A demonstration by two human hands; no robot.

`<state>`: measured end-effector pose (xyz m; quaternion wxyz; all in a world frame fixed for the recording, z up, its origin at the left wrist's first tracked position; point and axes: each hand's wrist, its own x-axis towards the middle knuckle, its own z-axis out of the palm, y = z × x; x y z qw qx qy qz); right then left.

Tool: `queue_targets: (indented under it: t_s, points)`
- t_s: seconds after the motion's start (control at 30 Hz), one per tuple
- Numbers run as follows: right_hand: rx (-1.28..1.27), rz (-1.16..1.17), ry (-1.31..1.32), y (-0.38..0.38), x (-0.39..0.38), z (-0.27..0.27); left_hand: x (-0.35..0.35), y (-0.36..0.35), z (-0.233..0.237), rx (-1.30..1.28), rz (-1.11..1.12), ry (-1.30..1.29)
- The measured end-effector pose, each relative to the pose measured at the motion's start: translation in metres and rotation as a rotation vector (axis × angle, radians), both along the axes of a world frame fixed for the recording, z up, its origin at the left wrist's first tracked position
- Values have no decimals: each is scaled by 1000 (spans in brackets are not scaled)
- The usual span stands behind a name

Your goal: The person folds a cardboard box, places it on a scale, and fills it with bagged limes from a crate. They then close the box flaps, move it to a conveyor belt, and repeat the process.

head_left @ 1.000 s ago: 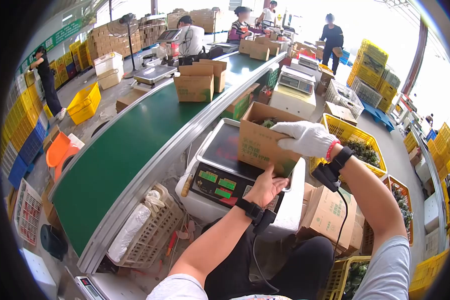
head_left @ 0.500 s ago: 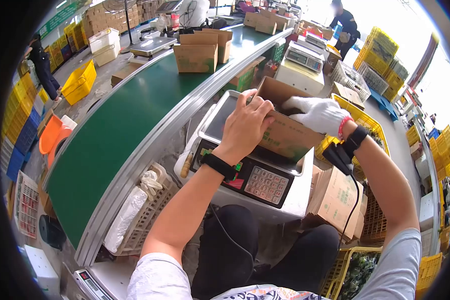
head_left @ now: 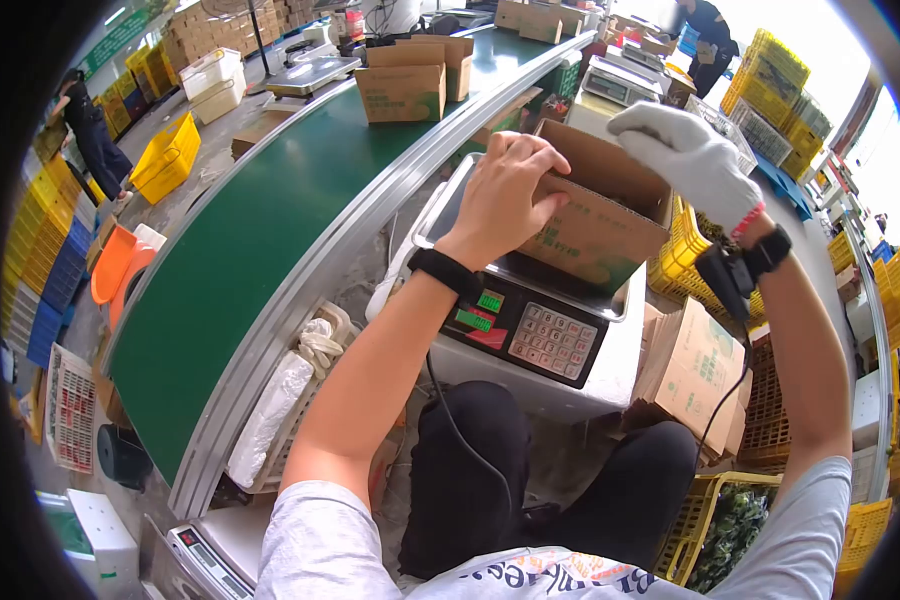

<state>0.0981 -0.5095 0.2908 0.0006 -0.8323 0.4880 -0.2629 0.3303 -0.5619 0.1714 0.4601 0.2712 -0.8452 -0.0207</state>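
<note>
An open-topped cardboard box point(head_left: 595, 235) with green print sits tilted on the metal pan of a digital scale point(head_left: 530, 335). My bare left hand point(head_left: 515, 185) is closed on the box's left edge, thumb on the near wall. Above the box's right side is my right hand point(head_left: 695, 165) in a white glove, fingers stretched out and nothing visible in them. The box's inside is dark, and its contents cannot be made out. Green digits glow on the scale's display point(head_left: 482, 310), partly hidden by my left wrist.
A green conveyor belt point(head_left: 270, 220) runs along the left, carrying more cardboard boxes point(head_left: 402, 90). Flattened cartons point(head_left: 695, 370) lean right of the scale. A yellow crate point(head_left: 705, 500) of dark green produce stands by my knee. Two people point(head_left: 710, 40) are farther off.
My gloved right hand has come up out of the box and moved right. My left hand stays at the box's left edge. The view has shifted slightly.
</note>
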Motion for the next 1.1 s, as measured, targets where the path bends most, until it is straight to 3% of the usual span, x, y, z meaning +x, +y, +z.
queue_targets:
  t_s: [0.23, 0.3, 0.37, 0.4, 0.47, 0.53, 0.6, 0.73, 0.9, 1.03, 1.1]
  points:
    - [-40, -112, -210, 83, -38, -6, 12, 13, 31, -151, 18, 78]
    - [7, -205, -283, 124, -54, -13, 28, 44, 59, 108, -165, 406]
    - [-35, -275, -268, 161, -74, -30, 53, 104, 88, 457, -451, 623]
    - [63, -355, -297, 182, -89, -37, 67, 127, 92, 556, -665, 679]
    - [115, -509, -462, 216, -117, -74, 78, 169, 111, 606, -740, 552]
    - [219, -620, -587, 246, -130, -101, 75, 194, 140, 840, -999, 397]
    - [343, -688, -674, 270, -141, -125, 73, 207, 137, 975, -1122, 330]
    - [401, -739, -732, 290, -139, -159, 62, 217, 127, 948, -1325, 322]
    - [443, -671, -719, 282, -124, -166, 50, 211, 125, 1064, -1562, 319]
    - [463, -621, -604, 274, -121, -169, 50, 217, 116, 1071, -1580, 367]
    - [379, -676, -568, 281, -129, -179, 50, 227, 101, 962, -1496, 523]
